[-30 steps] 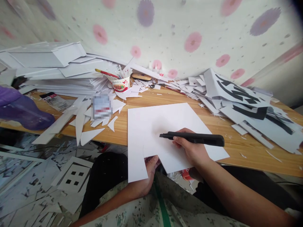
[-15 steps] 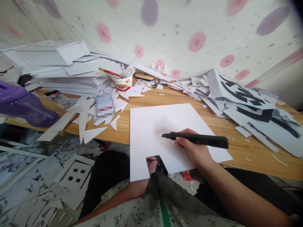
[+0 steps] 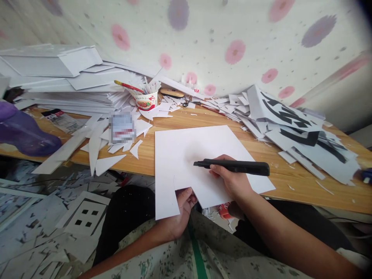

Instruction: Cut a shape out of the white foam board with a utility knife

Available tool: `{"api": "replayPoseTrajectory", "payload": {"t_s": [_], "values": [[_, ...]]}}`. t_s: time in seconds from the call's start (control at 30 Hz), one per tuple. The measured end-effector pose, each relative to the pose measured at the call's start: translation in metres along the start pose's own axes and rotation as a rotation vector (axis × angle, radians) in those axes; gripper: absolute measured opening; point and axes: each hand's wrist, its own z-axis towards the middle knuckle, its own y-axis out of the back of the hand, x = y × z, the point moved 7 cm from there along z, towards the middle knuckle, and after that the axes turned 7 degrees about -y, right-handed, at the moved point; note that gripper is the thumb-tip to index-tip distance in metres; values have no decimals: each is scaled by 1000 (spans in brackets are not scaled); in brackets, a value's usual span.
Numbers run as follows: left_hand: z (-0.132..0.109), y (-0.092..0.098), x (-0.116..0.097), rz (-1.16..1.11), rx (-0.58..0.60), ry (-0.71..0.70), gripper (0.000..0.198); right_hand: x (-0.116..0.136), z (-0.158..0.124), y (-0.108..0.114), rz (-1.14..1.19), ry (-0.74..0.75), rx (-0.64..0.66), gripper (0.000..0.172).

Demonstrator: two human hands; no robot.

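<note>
A black utility knife [image 3: 240, 166] lies across my right hand [image 3: 232, 176], gripped between thumb and fingers. Its blade end points left, just over a white foam board sheet [image 3: 203, 143], and casts a soft shadow there. The sheet rests partly on the table and juts over its front edge, with a notch cut into its near side. A faint curved line runs left of the notch. My left hand [image 3: 186, 199] sits at the notch, thumb and fingers curled together by its edge. Whether they pinch the sheet or a small piece cannot be made out.
White board offcuts [image 3: 110, 164] lie left on the wooden table [image 3: 139, 162], beside a paper cup of strips [image 3: 147, 101]. A purple bottle [image 3: 26, 131] stands far left. Cut pieces and black-marked sheets [image 3: 302, 135] pile up right. Scraps [image 3: 43, 232] cover the floor.
My left hand has come further into view at the notch, fingers drawn together. The knife stays in my right hand above the sheet. The whole view has shifted slightly.
</note>
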Motion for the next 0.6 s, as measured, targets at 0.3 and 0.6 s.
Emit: {"api": "replayPoseTrajectory", "payload": {"t_s": [0.3,0.6], "values": [[-2,-5,4,-19,-5,74,32,-1,0,0,-10,11,18,13],[-4,-11,7,-114,-11,166,36,-1,0,0,13,9,15,13]]}}
